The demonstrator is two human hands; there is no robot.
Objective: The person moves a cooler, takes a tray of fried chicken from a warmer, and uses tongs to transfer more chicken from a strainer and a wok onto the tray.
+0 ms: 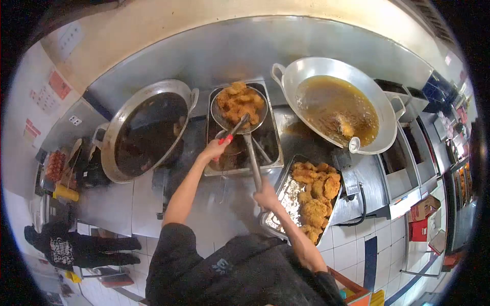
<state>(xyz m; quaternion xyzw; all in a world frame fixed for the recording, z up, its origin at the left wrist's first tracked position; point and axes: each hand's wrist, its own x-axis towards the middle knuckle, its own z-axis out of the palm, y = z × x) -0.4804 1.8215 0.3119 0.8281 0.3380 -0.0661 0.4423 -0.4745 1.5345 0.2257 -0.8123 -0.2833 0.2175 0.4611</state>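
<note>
My left hand (216,149) is closed around the red grips of metal tongs (236,129). Their tips reach into the fried chicken pieces (239,102) heaped in a round strainer. In my right hand (268,197) is the long metal handle of this strainer (253,163), whose bowl sits over a rectangular metal pan (275,148) with dark contents. Beside my right forearm, a tray (278,224) carries more golden fried chicken (317,199) and white crumbs. One fried piece (345,126) floats in the oil of the wok at right.
A large two-handled wok (286,94) of amber oil stands at right, with a round dial thermometer (354,145) on its rim. Another wok (108,153) at left holds dark oil. A person in dark clothes (66,247) is at far left. Red boxes (419,230) sit at right.
</note>
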